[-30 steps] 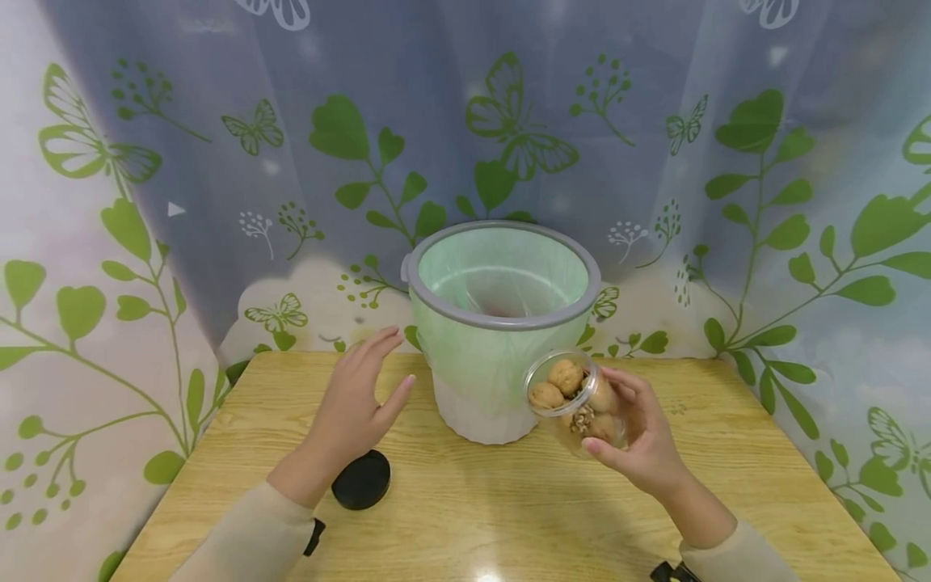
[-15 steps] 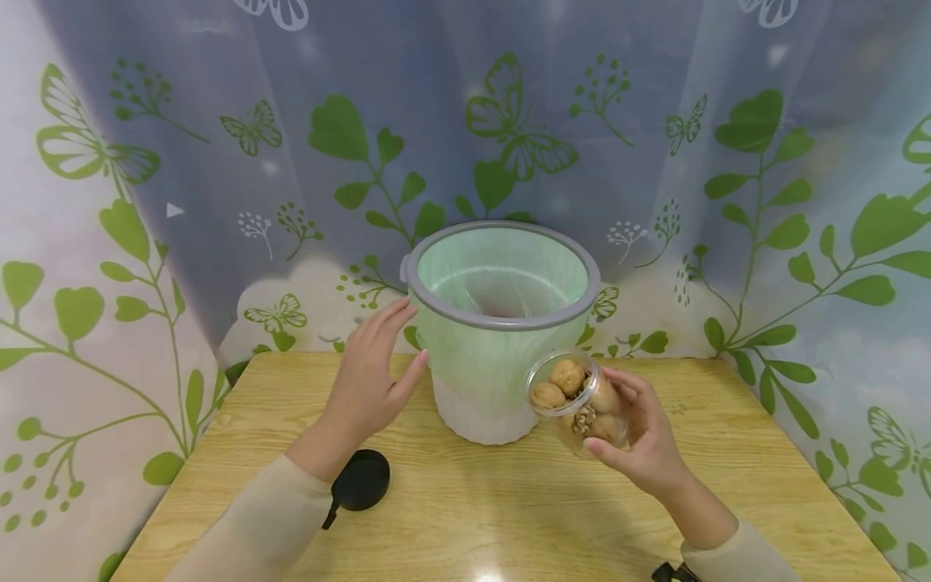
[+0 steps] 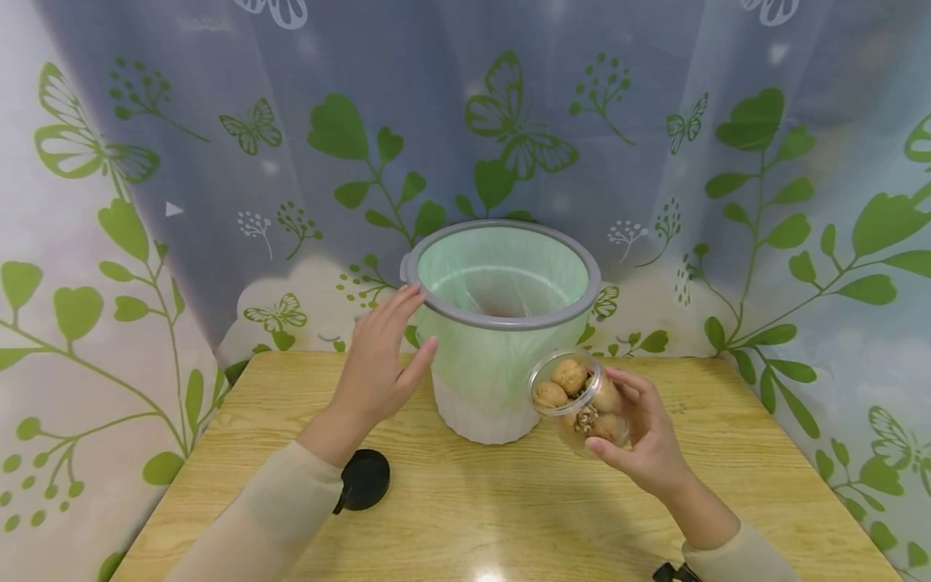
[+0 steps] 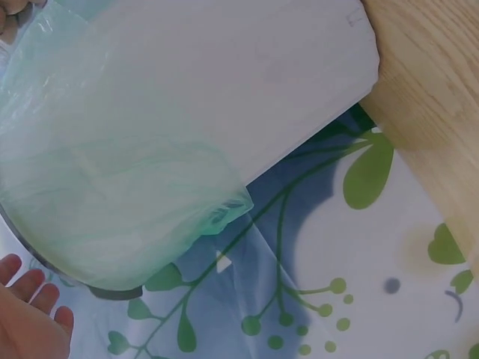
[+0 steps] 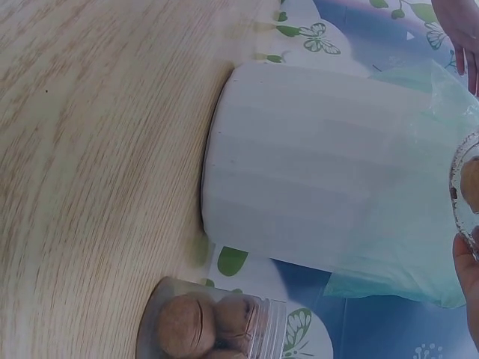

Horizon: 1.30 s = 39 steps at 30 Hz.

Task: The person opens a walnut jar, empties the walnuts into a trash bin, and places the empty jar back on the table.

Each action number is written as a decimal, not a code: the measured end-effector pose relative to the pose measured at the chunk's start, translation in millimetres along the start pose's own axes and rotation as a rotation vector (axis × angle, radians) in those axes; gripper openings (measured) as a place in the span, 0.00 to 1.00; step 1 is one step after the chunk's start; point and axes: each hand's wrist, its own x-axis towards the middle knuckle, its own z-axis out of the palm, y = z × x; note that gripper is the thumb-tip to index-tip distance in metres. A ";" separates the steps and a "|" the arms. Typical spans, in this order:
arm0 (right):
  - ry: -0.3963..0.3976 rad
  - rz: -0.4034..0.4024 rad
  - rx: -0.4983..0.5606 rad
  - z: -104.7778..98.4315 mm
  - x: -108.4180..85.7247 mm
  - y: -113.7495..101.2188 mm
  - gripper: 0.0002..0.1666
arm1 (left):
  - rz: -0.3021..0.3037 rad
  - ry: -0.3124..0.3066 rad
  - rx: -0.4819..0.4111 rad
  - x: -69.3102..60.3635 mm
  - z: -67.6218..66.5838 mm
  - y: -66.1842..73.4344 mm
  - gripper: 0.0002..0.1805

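Note:
My right hand (image 3: 647, 444) holds an open clear jar (image 3: 575, 408) of walnuts, mouth tilted left, in front of the bin. The bin (image 3: 476, 388), grey-rimmed and lined with pale green film, stands on the table. Fingers fairly straight, my left hand (image 3: 378, 364) is raised at its left; in the head view the fingertips overlap the rim, contact unclear. In the left wrist view that hand (image 4: 34, 321) is beside the rim. The right wrist view shows walnuts in another clear jar (image 5: 217, 321) low beside the bin, and my right thumb (image 5: 470, 280) at the held jar's rim.
A round black lid (image 3: 367, 478) lies on the wooden table (image 3: 451, 517), partly overlapped by my left wrist's dark strap. A curtain (image 3: 407, 97) with green leaves and butterflies hangs close behind the bin and along both sides.
My left hand has moved up and to the right, from beside the bin to its rim. My right hand and the jar it holds have barely shifted.

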 end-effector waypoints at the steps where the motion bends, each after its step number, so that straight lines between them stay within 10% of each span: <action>1: 0.000 0.002 0.000 -0.3 -0.3 0.1 0.46 | -0.003 -0.006 0.002 0.8 -0.1 0.2 0.30; 39: 0.006 0.003 -0.016 -4.6 -3.0 -1.4 0.47 | -0.064 -0.185 0.138 34.7 6.1 -12.3 0.41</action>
